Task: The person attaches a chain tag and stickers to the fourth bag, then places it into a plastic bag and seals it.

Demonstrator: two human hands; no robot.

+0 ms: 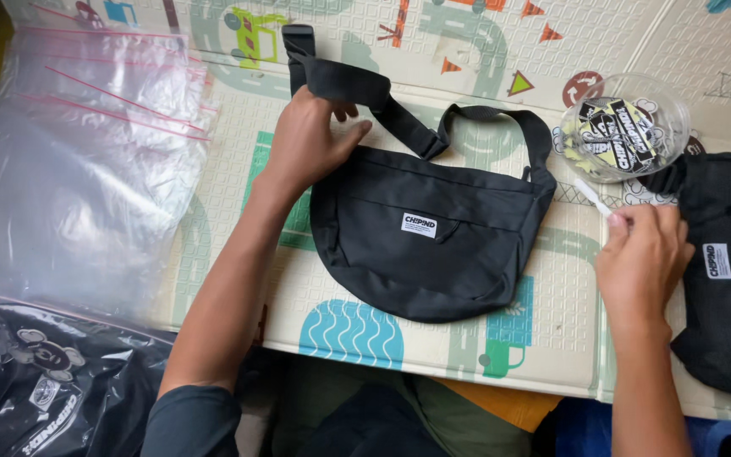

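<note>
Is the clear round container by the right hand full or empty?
Partly full: black-and-yellow tags show through the clear round container; its fill level is unclear.

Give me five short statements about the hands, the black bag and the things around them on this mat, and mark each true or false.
1. The left hand grips the strap of the black sling bag. True.
2. The right hand is empty. False: it pinches a thin white strip.
3. The clear round tub holds black tags. True.
4. Clear plastic bags lie right of the bag. False: they lie left.
5. The bag rests on a bare wooden floor. False: on a printed play mat.
</note>
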